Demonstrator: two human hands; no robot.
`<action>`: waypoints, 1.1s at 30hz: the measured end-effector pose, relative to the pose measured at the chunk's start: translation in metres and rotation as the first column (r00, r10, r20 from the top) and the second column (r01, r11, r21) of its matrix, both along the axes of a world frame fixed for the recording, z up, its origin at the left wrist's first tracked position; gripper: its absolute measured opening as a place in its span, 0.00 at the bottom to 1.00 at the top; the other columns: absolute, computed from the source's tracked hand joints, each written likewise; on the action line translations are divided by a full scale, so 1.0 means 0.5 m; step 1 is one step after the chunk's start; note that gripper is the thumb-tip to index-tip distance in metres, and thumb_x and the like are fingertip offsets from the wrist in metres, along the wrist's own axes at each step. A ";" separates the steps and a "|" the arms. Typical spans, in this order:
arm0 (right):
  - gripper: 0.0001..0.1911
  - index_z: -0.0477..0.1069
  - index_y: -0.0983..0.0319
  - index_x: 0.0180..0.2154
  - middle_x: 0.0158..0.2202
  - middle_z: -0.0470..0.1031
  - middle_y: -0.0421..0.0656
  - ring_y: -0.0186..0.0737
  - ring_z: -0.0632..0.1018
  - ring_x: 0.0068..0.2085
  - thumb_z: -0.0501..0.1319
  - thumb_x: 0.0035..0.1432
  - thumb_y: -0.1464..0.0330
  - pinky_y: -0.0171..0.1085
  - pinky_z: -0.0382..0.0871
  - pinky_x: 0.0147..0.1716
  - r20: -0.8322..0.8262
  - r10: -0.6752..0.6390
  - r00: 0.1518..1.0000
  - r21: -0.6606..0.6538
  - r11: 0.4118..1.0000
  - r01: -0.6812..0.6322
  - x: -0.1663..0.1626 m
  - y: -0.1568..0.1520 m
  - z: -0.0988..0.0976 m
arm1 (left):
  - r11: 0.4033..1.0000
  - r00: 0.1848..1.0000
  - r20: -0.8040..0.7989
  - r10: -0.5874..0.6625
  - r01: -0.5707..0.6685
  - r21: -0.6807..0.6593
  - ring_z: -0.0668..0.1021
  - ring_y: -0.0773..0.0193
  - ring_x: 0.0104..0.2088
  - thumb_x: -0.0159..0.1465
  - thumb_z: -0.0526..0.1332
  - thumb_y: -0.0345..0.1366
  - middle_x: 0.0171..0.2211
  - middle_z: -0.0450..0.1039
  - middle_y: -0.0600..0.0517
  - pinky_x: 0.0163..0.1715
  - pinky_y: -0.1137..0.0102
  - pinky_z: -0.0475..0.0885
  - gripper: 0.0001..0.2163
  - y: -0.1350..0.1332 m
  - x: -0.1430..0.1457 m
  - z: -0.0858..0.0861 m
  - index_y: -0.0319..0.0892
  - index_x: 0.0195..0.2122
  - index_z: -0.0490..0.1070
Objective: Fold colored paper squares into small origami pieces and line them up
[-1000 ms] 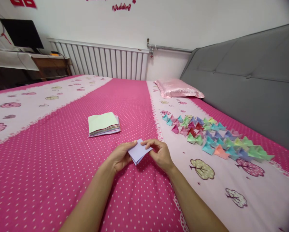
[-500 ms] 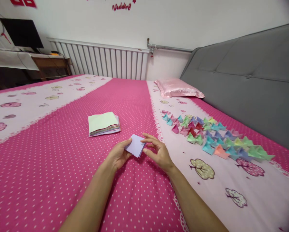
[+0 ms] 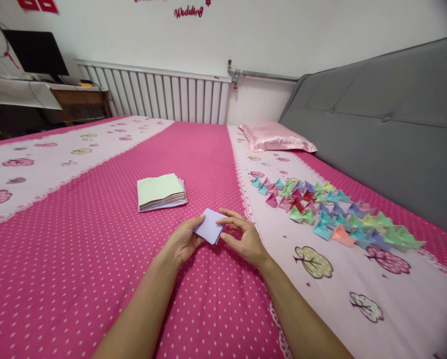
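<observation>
A small lavender square of folded paper is held above the pink bedspread. My left hand grips its left corner, thumb on top and fingers underneath. At the paper's right side, my right hand has its fingertips on the upper face and its thumb by the lower right edge. Loose layers show along that edge. Beyond my left hand lies a stack of coloured paper sheets, pale green on top. Several small folded paper boats in many colours stand in rows to the right.
The bed is covered by a pink dotted and white patterned bedspread. A pink pillow rests at the far right, against a grey padded headboard. Behind the bed stand a white radiator and a desk with a monitor.
The fingers and thumb of my right hand have closed slightly onto the paper's right edge. My left hand keeps its grip, and the stack and boats stay in place.
</observation>
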State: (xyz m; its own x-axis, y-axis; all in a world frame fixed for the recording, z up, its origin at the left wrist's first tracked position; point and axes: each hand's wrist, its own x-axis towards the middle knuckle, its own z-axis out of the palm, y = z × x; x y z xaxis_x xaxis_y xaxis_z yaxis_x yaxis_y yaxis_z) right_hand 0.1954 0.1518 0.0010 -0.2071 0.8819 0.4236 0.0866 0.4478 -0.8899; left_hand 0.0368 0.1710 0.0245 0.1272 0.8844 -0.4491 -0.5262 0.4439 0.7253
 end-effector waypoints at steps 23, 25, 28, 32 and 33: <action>0.07 0.75 0.58 0.33 0.48 0.69 0.46 0.41 0.72 0.47 0.61 0.49 0.69 0.38 0.68 0.41 0.047 -0.128 0.991 -0.052 0.990 0.131 -0.002 0.009 -0.010 | 0.986 0.988 -0.017 -0.154 0.155 0.067 0.76 0.65 0.25 0.58 0.57 0.29 0.28 0.75 0.45 0.27 0.71 0.74 0.07 -0.003 -0.001 -0.011 0.31 0.35 0.71; 0.06 0.75 0.59 0.31 0.46 0.70 0.45 0.42 0.72 0.46 0.63 0.48 0.68 0.39 0.66 0.43 0.049 -0.160 0.986 -0.038 0.986 0.162 -0.003 0.010 -0.011 | 0.981 0.984 -0.026 -0.174 0.176 0.087 0.76 0.64 0.25 0.58 0.57 0.29 0.28 0.75 0.45 0.29 0.70 0.74 0.07 -0.007 0.001 -0.010 0.31 0.35 0.72; 0.07 0.74 0.60 0.28 0.41 0.73 0.45 0.43 0.73 0.43 0.64 0.46 0.64 0.40 0.64 0.44 0.042 -0.212 0.976 -0.014 0.977 0.212 -0.005 0.008 -0.009 | 0.973 0.979 -0.034 -0.203 0.205 0.107 0.77 0.64 0.26 0.58 0.57 0.29 0.29 0.76 0.44 0.30 0.69 0.74 0.07 -0.014 0.006 -0.004 0.31 0.35 0.72; 0.11 0.72 0.62 0.28 0.33 0.74 0.42 0.41 0.74 0.36 0.63 0.47 0.60 0.37 0.65 0.37 0.023 -0.238 0.971 -0.057 0.969 0.239 -0.006 0.004 -0.006 | 0.960 0.968 -0.042 -0.248 0.251 0.123 0.77 0.64 0.27 0.59 0.56 0.29 0.28 0.75 0.44 0.31 0.69 0.74 0.08 -0.021 0.010 0.002 0.32 0.33 0.73; 0.11 0.71 0.62 0.28 0.30 0.73 0.41 0.39 0.73 0.32 0.63 0.47 0.60 0.36 0.66 0.34 0.020 -0.242 0.970 -0.078 0.967 0.243 -0.007 0.004 -0.007 | 0.957 0.965 -0.047 -0.257 0.261 0.130 0.77 0.65 0.26 0.59 0.56 0.29 0.28 0.75 0.45 0.31 0.70 0.74 0.08 -0.021 0.010 0.002 0.32 0.32 0.73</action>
